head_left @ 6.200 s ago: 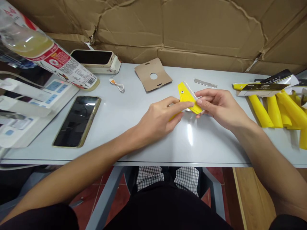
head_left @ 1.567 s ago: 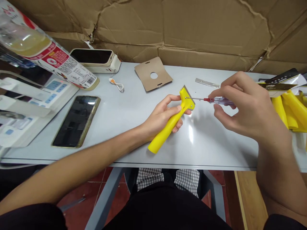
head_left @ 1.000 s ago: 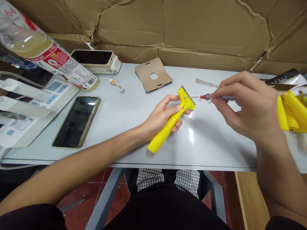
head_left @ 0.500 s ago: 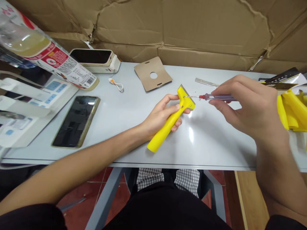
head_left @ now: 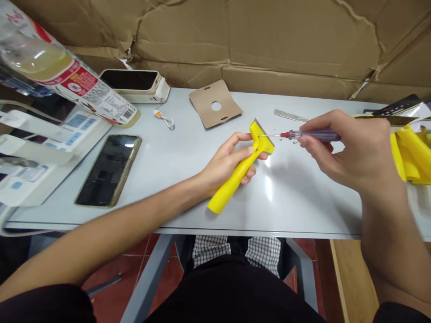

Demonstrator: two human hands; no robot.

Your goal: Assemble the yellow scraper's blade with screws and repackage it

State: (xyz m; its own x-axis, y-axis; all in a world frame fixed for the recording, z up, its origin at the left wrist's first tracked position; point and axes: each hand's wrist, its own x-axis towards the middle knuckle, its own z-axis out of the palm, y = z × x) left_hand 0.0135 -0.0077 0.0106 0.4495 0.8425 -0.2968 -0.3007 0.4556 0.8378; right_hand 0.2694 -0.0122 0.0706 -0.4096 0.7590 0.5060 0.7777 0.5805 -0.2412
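My left hand (head_left: 229, 163) is closed around the neck of a yellow scraper (head_left: 232, 184), its handle slanting toward the table's front edge. A thin metal blade edge shows along the scraper's head, which carries small screws. My right hand (head_left: 350, 148) pinches a screwdriver (head_left: 313, 135) with a clear purplish handle and red collar, held nearly level. The screwdriver's tip meets the upper screw on the scraper head. Small metal bits lie on the table just below the shaft. Behind my right fingers rests a flat metal blade (head_left: 290, 115).
A cardboard card (head_left: 215, 106) with a round hole lies at the back of the white table (head_left: 161, 179). To the left are a phone (head_left: 108, 170), a short cable (head_left: 164, 119), a power strip (head_left: 50, 157) and a bottle (head_left: 97, 96). Yellow pieces (head_left: 412, 154) lie right.
My right fingers have shifted slightly along the screwdriver handle, so more of its end shows. The tip stays at the same screw, and my left hand keeps the scraper still.
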